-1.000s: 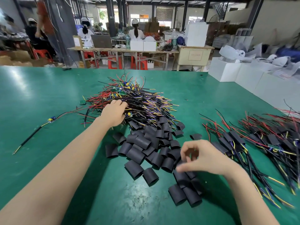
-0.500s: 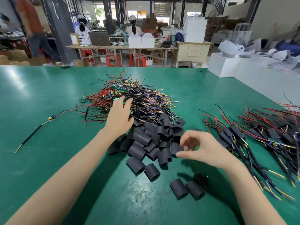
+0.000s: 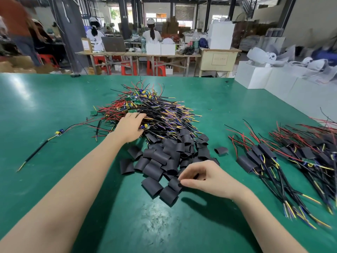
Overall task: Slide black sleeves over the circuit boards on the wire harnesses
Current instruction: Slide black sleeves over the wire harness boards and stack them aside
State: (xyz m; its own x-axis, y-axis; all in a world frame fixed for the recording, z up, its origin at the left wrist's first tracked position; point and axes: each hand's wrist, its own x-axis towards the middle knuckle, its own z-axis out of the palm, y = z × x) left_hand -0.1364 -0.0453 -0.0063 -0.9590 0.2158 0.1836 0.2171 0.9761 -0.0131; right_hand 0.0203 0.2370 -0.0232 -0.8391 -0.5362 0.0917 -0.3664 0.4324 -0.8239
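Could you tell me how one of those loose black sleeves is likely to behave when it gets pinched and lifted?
The black sleeve in the right hand probably weighs very little. Its neighbours lie half-flattened, so it likely squashes easily. Being tubular, it might roll if nudged.

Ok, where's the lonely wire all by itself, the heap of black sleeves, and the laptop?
lone wire (image 3: 37, 151): head view, on its black middle stretch.
black sleeves (image 3: 169, 154): head view, middle of the heap.
laptop (image 3: 113, 44): head view, on its grey lid.

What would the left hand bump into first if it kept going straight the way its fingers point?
The left hand points away from the person, so it would probably push deeper into the pile of unsleeved wire harnesses its fingers already rest on.
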